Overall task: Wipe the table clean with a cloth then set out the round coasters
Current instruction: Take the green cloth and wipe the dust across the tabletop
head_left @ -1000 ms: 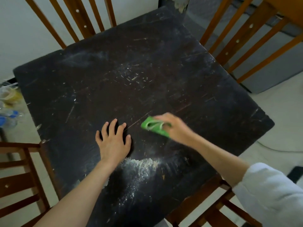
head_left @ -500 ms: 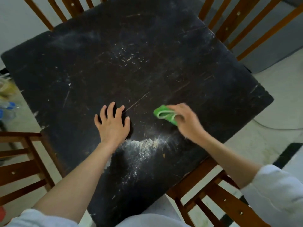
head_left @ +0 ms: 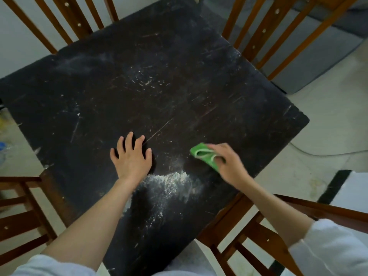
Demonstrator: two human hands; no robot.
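Four brown wooden chairs stand around the scene: a slatted chair back [head_left: 65,22] at the far left, another slatted chair [head_left: 282,30] at the far right, a third chair [head_left: 23,212] at the near left and a fourth chair [head_left: 258,226] at the near right. A grey mat [head_left: 318,56] lies on the pale floor [head_left: 318,136] far right. A thin cable [head_left: 318,153] runs across the floor at right. Blurred blue and yellow items [head_left: 3,136] sit at the left edge.

brown slatted wooden chairs [head_left: 274,34] ring the scene at 11, 1, 5 and 8 o'clock. pale tiled floor [head_left: 328,124] spreads toward 3 o'clock, a white wall [head_left: 22,42] at 10, a grey sofa [head_left: 326,50] at 2.
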